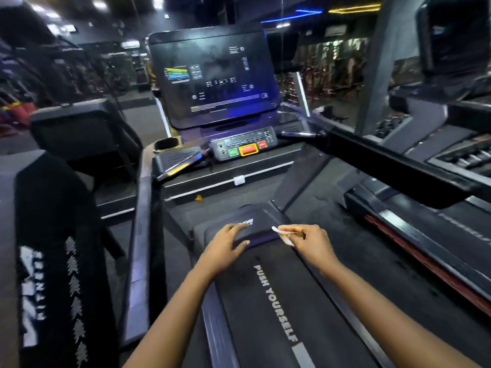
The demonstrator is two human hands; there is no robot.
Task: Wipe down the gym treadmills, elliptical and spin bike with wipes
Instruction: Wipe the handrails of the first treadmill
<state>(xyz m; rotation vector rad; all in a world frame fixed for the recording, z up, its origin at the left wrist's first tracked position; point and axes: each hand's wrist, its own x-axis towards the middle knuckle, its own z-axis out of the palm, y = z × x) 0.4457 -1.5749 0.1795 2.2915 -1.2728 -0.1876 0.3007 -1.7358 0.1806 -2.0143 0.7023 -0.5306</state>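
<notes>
Wipe (276, 230): only a thin white strip shows; the rest is covered by the pinching fingers of the right hand (310, 243).
Logo (249, 222): partly under the fingertips of the left hand (225, 248), unreadable.
Console screen (218, 75): icons and text too small to read.
Button panel (244, 146): labels blurred.
Neighbouring treadmill (53, 248): cut off by the left edge.
Forearms (172, 314): run out at the bottom edge.
Gym background (79, 70): dark, blurred.

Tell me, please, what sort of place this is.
Most likely a gym: a treadmill with a lit console screen, another treadmill alongside on the right, and a white wipe pinched in the right hand.
</notes>
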